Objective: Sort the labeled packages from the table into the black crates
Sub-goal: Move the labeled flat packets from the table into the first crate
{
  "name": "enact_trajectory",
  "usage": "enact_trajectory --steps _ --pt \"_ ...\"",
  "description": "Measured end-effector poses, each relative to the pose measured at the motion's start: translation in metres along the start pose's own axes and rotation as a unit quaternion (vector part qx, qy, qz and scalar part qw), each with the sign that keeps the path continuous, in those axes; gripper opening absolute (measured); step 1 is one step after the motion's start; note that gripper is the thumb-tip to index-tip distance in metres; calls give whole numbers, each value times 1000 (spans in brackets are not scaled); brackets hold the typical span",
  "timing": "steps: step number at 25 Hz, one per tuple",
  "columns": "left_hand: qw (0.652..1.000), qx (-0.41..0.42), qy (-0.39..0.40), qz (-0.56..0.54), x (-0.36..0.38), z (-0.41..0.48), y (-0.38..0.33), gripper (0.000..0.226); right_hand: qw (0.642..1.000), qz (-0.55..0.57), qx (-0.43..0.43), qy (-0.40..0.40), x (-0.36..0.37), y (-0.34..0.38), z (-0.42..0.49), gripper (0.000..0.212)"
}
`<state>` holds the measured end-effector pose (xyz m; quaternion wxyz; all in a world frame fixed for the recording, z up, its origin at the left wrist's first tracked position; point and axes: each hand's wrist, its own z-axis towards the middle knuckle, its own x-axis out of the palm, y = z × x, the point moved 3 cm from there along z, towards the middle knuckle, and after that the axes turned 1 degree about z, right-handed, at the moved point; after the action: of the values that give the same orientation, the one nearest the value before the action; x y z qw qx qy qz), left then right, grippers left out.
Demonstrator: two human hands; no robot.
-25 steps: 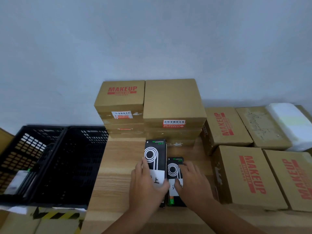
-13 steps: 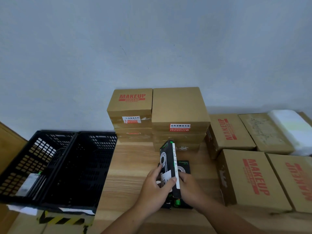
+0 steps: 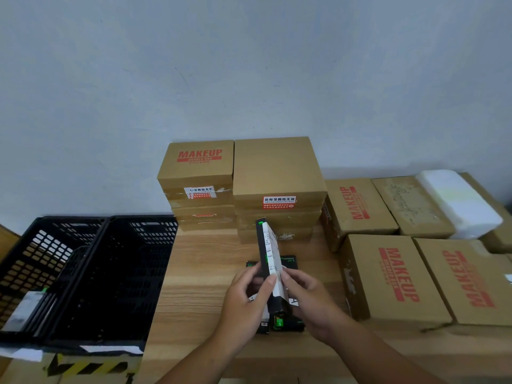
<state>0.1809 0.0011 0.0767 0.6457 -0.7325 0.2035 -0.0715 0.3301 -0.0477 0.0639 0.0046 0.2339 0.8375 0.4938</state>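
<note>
Nearest, the left hand point(image 3: 249, 297) grips the lower end of a slim black package point(image 3: 266, 253), thumb on its narrow edge and fingers behind. The right hand point(image 3: 310, 303) holds the other side with its thumb on the white labelled face, though from this angle it is hard to say whether its fingers pinch or merely steady. The package stands on edge, tipped up above the tabletop point(image 3: 199, 273), probably so the label can be read before a crate is chosen.

Under the hands, more black packages point(image 3: 288, 324) lie flat on the wood, not yet sorted. To the left, off the tabletop's edge, sit the two black crates point(image 3: 133, 273); the outer one holds a pale item point(image 3: 25, 311) I cannot identify. Beyond stand stacked cardboard boxes point(image 3: 277, 173), with MAKEUP cartons point(image 3: 388, 275) to the right.

A second ago both hands lay flat on packages lying face-up. Since then one package has been lifted, turned on edge and raised higher.
</note>
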Motion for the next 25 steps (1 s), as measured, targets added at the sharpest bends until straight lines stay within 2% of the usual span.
enact_trajectory --steps 4,8,16,23,25 --pt "999 12 -31 12 -7 2 -9 42 999 -8 -36 -37 -7 -2 3 19" --pt "998 15 -59 28 -11 3 -6 34 996 -28 -73 -40 -11 0 3 24" --pt "996 19 -75 49 -13 -6 3 35 989 -70 -125 -40 -16 0 4 34" --pt "992 -23 -122 18 -45 -26 25 33 980 -118 -157 -17 20 -13 2 37" --pt "991 -27 -127 13 -58 -30 29 33 973 -143 -180 -9 34 -13 -3 45"
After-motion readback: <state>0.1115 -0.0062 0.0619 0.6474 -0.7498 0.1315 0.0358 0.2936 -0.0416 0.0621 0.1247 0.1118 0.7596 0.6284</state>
